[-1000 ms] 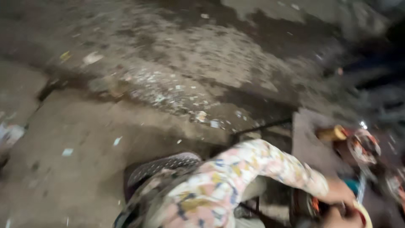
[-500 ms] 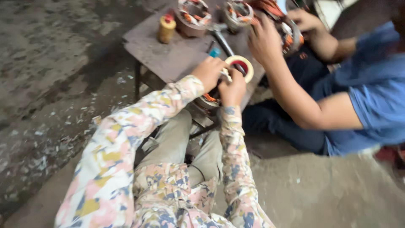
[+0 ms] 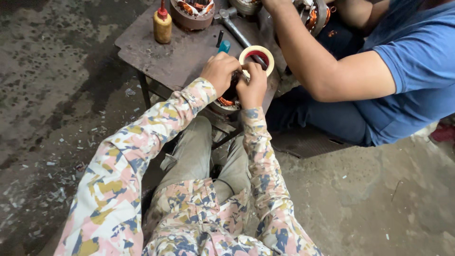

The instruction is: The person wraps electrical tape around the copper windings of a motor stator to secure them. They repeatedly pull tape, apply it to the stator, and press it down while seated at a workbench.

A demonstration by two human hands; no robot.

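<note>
My left hand (image 3: pixel 219 71) is curled over a small motor stator (image 3: pixel 226 102) with copper windings, which sits at the near edge of a rusty metal table (image 3: pixel 156 57). My right hand (image 3: pixel 252 85) is pressed close beside the left and pinches a cream roll of tape (image 3: pixel 258 48) at its lower rim. Most of the stator is hidden under both hands. A blue-handled tool (image 3: pixel 223 46) lies just beyond my left hand. Both my sleeves are in a patterned camouflage cloth.
A co-worker in a blue shirt sits at the right, a bare arm (image 3: pixel 322 71) reaching over the table to another stator (image 3: pixel 315 14). On the table stand a yellow bottle with a red cap (image 3: pixel 162 26), a third stator (image 3: pixel 192 9) and a hammer (image 3: pixel 234 28). Metal scraps litter the floor (image 3: pixel 52 170).
The view swung from the littered floor to the table. My hands have stayed together at the stator with the tape roll, and the view has drawn closer.
</note>
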